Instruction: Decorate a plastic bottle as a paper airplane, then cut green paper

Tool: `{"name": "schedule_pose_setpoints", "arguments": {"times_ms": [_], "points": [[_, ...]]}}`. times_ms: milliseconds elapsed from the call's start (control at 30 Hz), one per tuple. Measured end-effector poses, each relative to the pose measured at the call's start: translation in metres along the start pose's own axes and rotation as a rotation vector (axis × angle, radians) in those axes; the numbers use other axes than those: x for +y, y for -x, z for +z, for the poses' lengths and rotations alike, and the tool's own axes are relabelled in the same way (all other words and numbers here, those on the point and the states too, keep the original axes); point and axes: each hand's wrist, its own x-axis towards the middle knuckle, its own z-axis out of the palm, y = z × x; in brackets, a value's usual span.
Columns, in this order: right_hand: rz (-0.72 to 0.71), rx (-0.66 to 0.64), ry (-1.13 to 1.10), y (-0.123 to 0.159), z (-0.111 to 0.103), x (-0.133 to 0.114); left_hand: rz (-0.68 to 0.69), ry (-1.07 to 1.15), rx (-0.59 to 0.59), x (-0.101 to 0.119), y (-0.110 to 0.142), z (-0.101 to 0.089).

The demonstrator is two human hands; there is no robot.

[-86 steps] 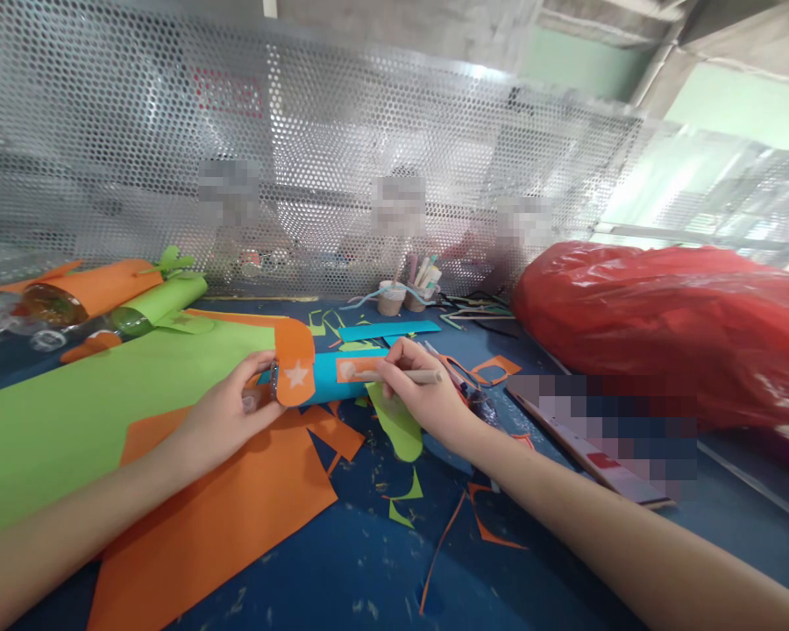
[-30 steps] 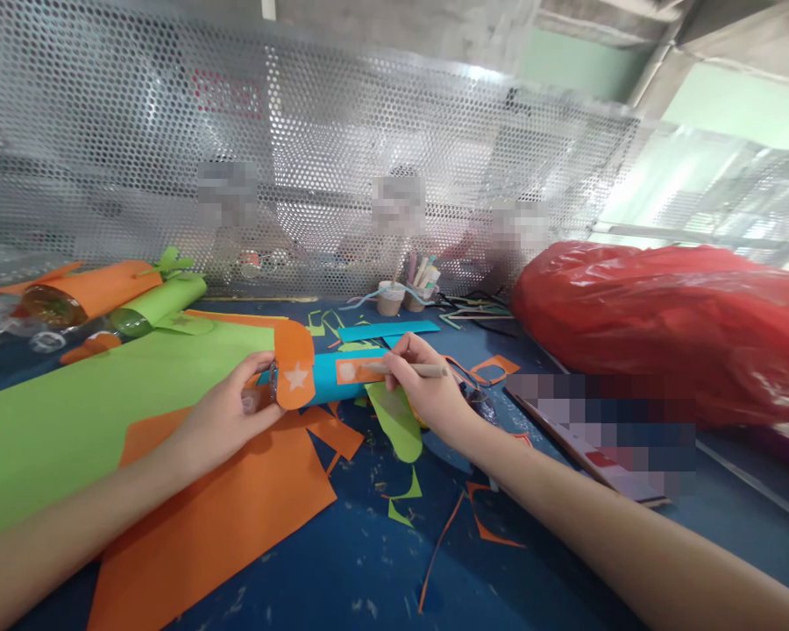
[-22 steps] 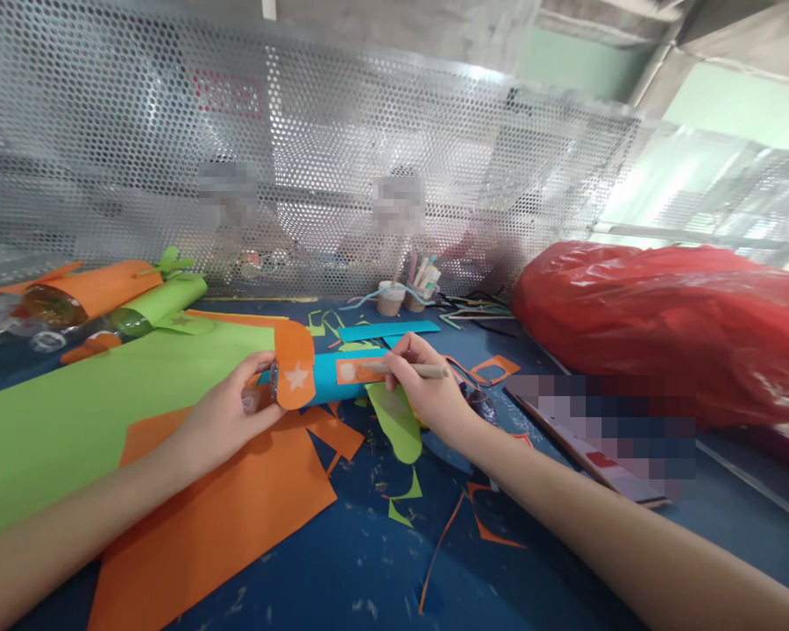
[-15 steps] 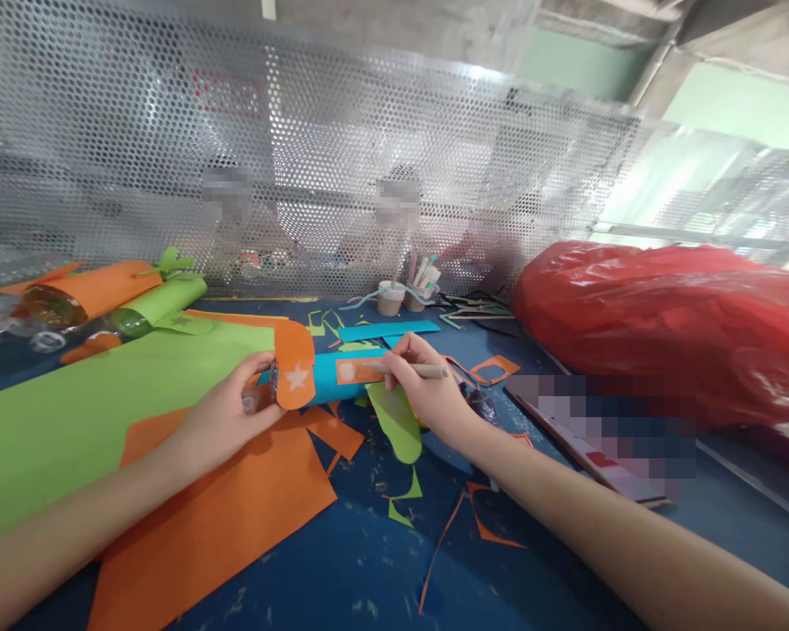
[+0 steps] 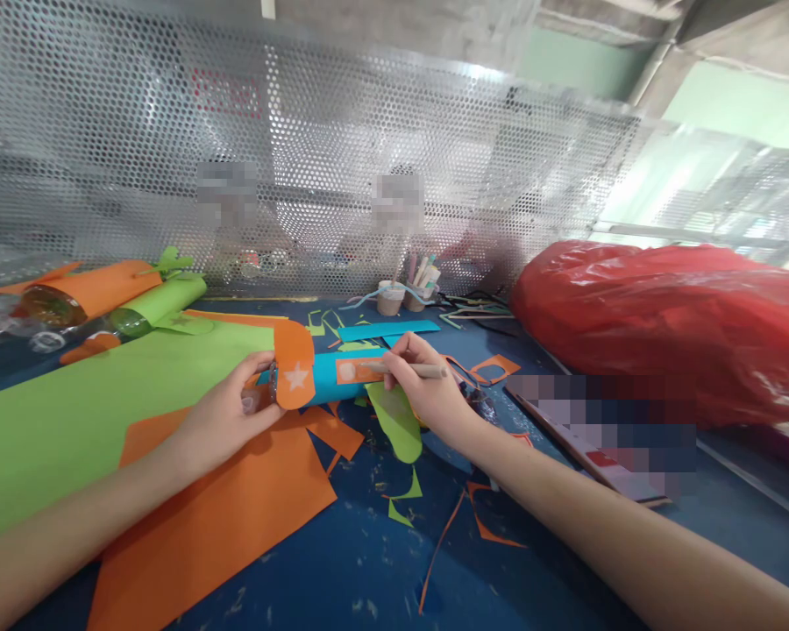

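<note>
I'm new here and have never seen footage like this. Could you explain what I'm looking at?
There is no machine: these are a person's two bare hands, and every picture comes from one camera worn on that person's head, looking forward and down. The left hand holds the clear end of a blue-wrapped bottle with an orange star-marked piece around it. The right hand holds a slim pen or brush at an orange patch on the blue; I can't tell which tool. On the blue table lie a green sheet, an orange sheet and paper scraps.
</note>
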Motion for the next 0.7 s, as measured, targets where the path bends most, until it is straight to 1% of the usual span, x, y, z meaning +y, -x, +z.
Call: {"name": "schedule_pose_setpoints", "arguments": {"times_ms": [167, 433, 567, 700], "points": [[-0.005, -0.004, 0.009, 0.0000, -0.0001, -0.0001, 0.013, 0.011, 0.009, -0.0005, -0.0009, 0.0005], [0.009, -0.007, -0.064, 0.0002, -0.0004, 0.0021, 0.009, -0.018, 0.015, 0.0023, 0.0002, 0.0001], [-0.005, -0.007, -0.027, 0.0000, -0.0001, 0.0025, 0.012, -0.005, 0.023, 0.0010, 0.0001, 0.0003], [0.011, -0.005, -0.052, -0.0004, -0.0001, 0.0032, 0.014, -0.010, 0.017, -0.0001, -0.0003, 0.0006]]}}
